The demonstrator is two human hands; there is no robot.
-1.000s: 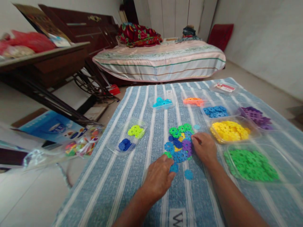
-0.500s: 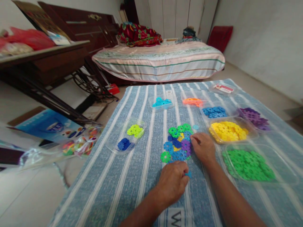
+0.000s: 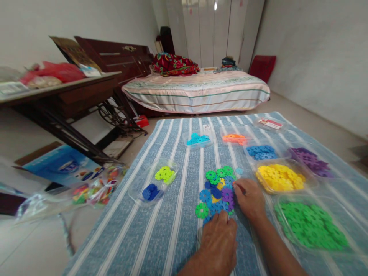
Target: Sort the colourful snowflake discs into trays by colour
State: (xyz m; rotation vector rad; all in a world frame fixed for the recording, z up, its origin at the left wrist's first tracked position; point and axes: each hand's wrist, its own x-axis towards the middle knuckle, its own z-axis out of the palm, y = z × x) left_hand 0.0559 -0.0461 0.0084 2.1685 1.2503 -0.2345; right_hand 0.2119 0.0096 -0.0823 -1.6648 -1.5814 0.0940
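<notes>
A loose pile of flat flower-shaped plastic pieces (image 3: 219,188) in green, blue, purple and yellow lies on a blue striped cloth (image 3: 161,237). My left hand (image 3: 220,241) sits at the pile's near edge with its fingers curled in, hiding whatever is under them. My right hand (image 3: 250,199) rests on the pile's right edge, fingertips bent onto the purple and blue pieces. A single green piece (image 3: 201,211) lies just left of my left hand.
Clear trays around the pile hold sorted yellow pieces (image 3: 278,178), green pieces (image 3: 312,226), purple pieces (image 3: 312,161), blue pieces (image 3: 261,152), orange pieces (image 3: 234,138), cyan pieces (image 3: 197,140) and lime pieces (image 3: 165,174). A bag of mixed pieces (image 3: 92,189) lies off the cloth, left. A bed (image 3: 198,90) stands behind.
My left hand pinched a loose blue piece near the cloth's front, then moved right and up to the pile's near edge. The view tilted upward. My right hand stayed on the pile.
</notes>
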